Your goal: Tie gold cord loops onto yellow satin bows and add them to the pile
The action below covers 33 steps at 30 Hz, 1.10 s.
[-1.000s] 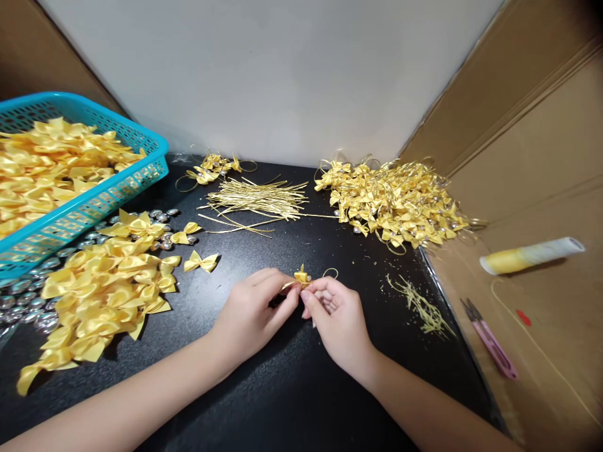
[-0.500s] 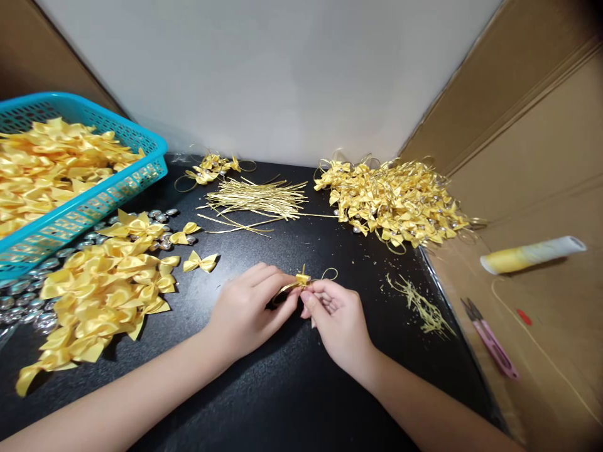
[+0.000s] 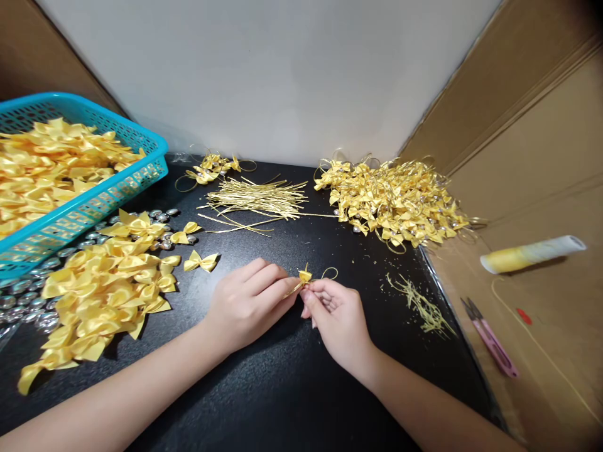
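Observation:
Both hands meet over the black table around one small yellow ribbon bow (image 3: 305, 275). My left hand (image 3: 252, 304) is closed, its fingertips pinching gold cord (image 3: 294, 290) at the bow's left side. My right hand (image 3: 336, 314) pinches at the bow's lower right, thumb against forefinger. A thin loop of gold cord (image 3: 331, 270) sticks out above the right forefinger. The fingertips partly cover the bow and its tie. Nearest to my left hand, a loose yellow bow (image 3: 201, 261) lies flat on the table.
At left are a pile of yellow bows (image 3: 108, 282), silver beads (image 3: 28, 298) and a blue basket (image 3: 157, 150) of bows. Cut gold cords (image 3: 259, 199) lie behind my hands. Finished-looking looped bows (image 3: 391, 201), cord scraps (image 3: 424, 304), pink snips (image 3: 492, 342) and a tube (image 3: 532, 254) are at right.
My left fingers have drawn closer together, and the thumb is now tucked out of sight. The bow has turned slightly between the hands. My right hand stays almost still.

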{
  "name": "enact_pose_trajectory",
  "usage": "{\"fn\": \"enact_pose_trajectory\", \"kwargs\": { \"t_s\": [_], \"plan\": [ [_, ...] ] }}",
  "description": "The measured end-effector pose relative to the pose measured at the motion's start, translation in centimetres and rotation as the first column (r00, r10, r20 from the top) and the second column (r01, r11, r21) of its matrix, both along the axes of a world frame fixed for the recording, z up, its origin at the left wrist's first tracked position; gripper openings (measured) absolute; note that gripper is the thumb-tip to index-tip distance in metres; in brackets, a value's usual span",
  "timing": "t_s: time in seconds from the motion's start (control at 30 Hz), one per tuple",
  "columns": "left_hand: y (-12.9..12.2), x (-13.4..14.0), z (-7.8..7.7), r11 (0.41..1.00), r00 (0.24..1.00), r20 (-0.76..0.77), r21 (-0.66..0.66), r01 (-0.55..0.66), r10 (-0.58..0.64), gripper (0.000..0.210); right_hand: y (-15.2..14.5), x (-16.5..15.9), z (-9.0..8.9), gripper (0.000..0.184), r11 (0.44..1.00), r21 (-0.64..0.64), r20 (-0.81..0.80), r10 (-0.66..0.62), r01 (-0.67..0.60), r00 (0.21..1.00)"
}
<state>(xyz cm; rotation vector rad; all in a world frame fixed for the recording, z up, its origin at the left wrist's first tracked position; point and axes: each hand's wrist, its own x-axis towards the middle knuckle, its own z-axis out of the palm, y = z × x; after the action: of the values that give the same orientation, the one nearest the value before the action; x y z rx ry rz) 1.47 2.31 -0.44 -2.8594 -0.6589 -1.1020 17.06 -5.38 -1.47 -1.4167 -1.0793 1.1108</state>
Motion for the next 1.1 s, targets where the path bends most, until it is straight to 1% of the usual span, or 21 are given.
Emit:
{"fn": "enact_pose_trajectory", "kwargs": {
  "t_s": [0.23, 0.5, 0.67, 0.8, 0.87, 0.93, 1.0, 1.1],
  "plan": [
    [0.3, -0.1, 0.2, 0.997, 0.999, -0.022, 0.058, 0.047, -0.046, 0.010, 0.1, 0.0, 0.0, 0.016, 1.000, 0.003, 0.004, 0.007, -0.007, 1.000],
    [1.2, -0.5, 0.8, 0.986, 0.989, -0.110, 0.120, 0.117, -0.104, 0.004, 0.0, 0.1, 0.3, 0.015, 1.000, -0.012, 0.026, 0.015, -0.015, 1.000],
    [1.3, -0.6, 1.3, 0.962, 0.974, -0.198, 0.225, 0.156, -0.112, 0.014, 0.0, 0.1, 0.2, 0.018, 1.000, -0.014, 0.047, 0.021, -0.020, 0.999],
    [1.5, -0.4, 1.2, 0.953, 0.967, -0.232, 0.254, 0.165, -0.105, 0.023, 0.1, 0.1, 0.1, 0.018, 1.000, -0.015, 0.061, 0.024, -0.023, 0.998],
    [1.6, -0.3, 1.0, 0.956, 0.968, -0.230, 0.251, 0.153, -0.095, 0.024, 0.2, 0.1, 0.1, 0.018, 0.999, -0.019, 0.066, 0.026, -0.025, 0.997],
    [1.7, -0.2, 0.6, 0.968, 0.975, -0.208, 0.217, 0.126, -0.080, 0.021, 0.3, 0.0, 0.1, 0.017, 0.999, -0.026, 0.064, 0.024, -0.023, 0.998],
    [1.8, -0.1, 0.1, 0.984, 0.984, -0.169, 0.153, 0.087, -0.061, 0.017, 0.3, 0.0, 0.2, 0.016, 0.999, -0.033, 0.057, 0.021, -0.020, 0.998],
    [1.8, 0.1, -0.4, 1.000, 0.997, -0.070, 0.011, 0.028, -0.027, 0.013, 0.2, 0.0, 0.1, 0.017, 0.999, -0.036, 0.050, 0.022, -0.020, 0.998]
  ]
}}
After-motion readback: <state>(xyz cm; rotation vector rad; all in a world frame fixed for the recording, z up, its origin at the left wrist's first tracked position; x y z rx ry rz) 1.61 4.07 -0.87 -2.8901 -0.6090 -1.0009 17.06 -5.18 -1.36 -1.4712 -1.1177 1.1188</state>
